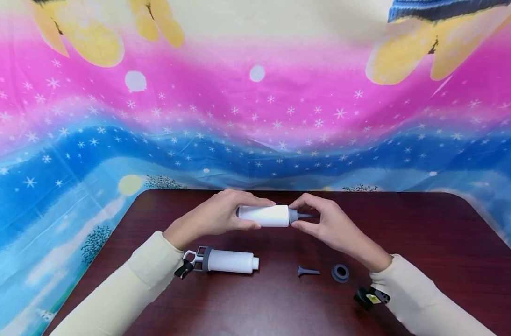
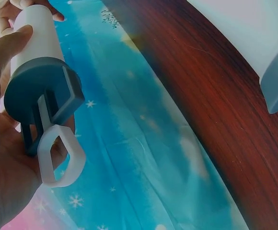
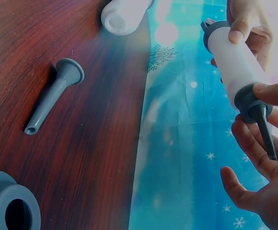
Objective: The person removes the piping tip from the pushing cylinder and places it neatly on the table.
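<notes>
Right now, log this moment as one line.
left hand: grips white pump tube | right hand: pinches grey nozzle cap | table: second pump, loose nozzle, grey ring

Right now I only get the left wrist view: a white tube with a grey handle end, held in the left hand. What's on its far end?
Observer: A grey nozzle cap closes the tube; the right hand pinches it.
Operator: Any small parts on the table?
Observer: A loose grey nozzle and a grey ring, nearer the person than the hands.
Operator: Do they touch?
Observer: No, they lie apart, side by side.
</notes>
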A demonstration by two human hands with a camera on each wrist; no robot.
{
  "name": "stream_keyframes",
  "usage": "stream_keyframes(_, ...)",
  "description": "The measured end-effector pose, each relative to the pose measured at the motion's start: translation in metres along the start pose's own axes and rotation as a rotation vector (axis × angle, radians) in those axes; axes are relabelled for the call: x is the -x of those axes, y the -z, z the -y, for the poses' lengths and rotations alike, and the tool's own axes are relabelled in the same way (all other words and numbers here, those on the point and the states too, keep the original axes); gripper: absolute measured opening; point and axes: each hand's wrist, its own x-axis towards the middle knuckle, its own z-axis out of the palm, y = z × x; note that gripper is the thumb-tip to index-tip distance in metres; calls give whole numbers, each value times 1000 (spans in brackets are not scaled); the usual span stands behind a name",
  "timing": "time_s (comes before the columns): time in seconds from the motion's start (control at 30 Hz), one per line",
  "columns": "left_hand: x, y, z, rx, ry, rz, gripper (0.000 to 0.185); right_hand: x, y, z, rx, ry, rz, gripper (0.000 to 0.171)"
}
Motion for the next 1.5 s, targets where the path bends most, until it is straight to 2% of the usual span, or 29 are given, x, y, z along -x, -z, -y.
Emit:
stream_keyframes(0.53,1,-1,0,-19,0,-6,55,0,1,0,-28,49,-48,23)
stream_keyframes(1.03,1,0,-1,-23,-38,-31,54,0,0,-1,2,-49,-11,34)
stream_keyframes(1.5,0,-1,-1,-36,-46,-36,54,1,-2,-5,-13,-66,3,35)
